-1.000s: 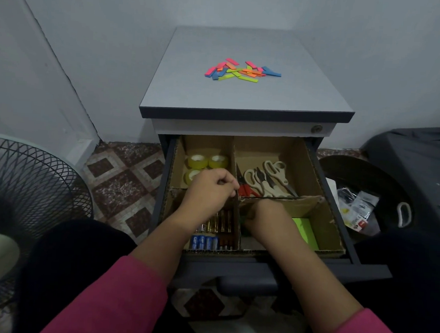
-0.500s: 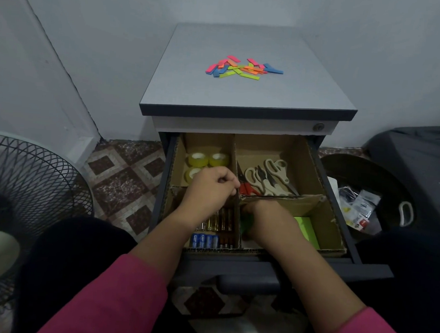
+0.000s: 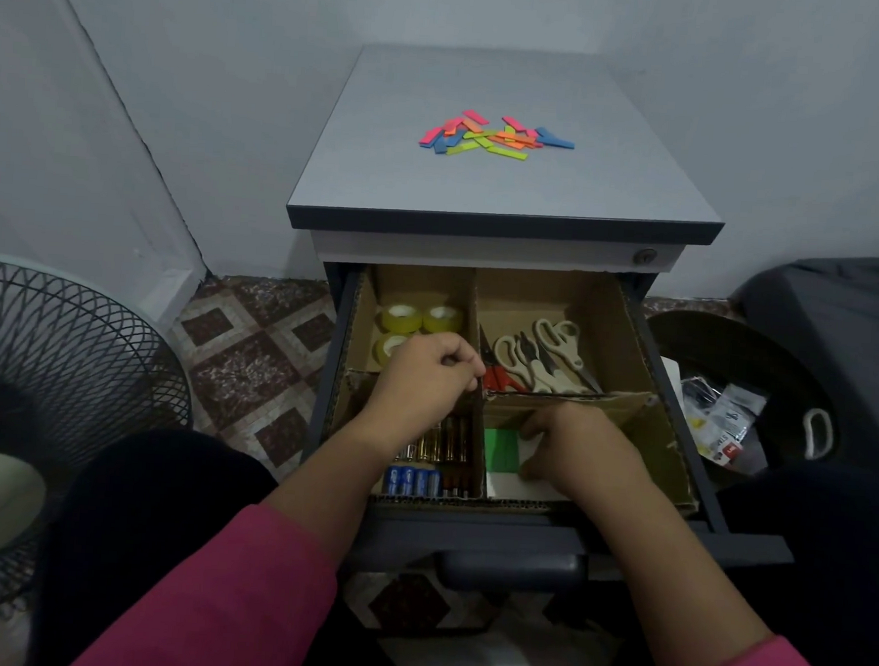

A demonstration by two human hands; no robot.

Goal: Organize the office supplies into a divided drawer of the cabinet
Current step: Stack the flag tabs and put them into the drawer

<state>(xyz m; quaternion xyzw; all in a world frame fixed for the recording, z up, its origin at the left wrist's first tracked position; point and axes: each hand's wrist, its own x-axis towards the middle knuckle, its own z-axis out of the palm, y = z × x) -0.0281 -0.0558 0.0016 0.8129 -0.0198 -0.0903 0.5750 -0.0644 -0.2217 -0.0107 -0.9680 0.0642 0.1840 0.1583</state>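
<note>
In the near-right compartment of the brown cardboard-divided drawer (image 3: 629, 313), the right hand (image 3: 571, 451) pinches a flat white rectangular pad (image 3: 521, 484) lying beside a green pad (image 3: 501, 450), long axis across the drawer, while the left hand (image 3: 424, 378), fingers curled, rests on the corrugated divider.

1. My left hand (image 3: 427, 378) sits at about 11 o'clock from the right one, knuckles up, fingers curled tight under the palm.
2. My right hand (image 3: 571, 451) lies lower, at 5 o'clock from the left, palm down, fingers bent.
3. Both forearms reach forward in pink sleeves (image 3: 215, 607).
</note>
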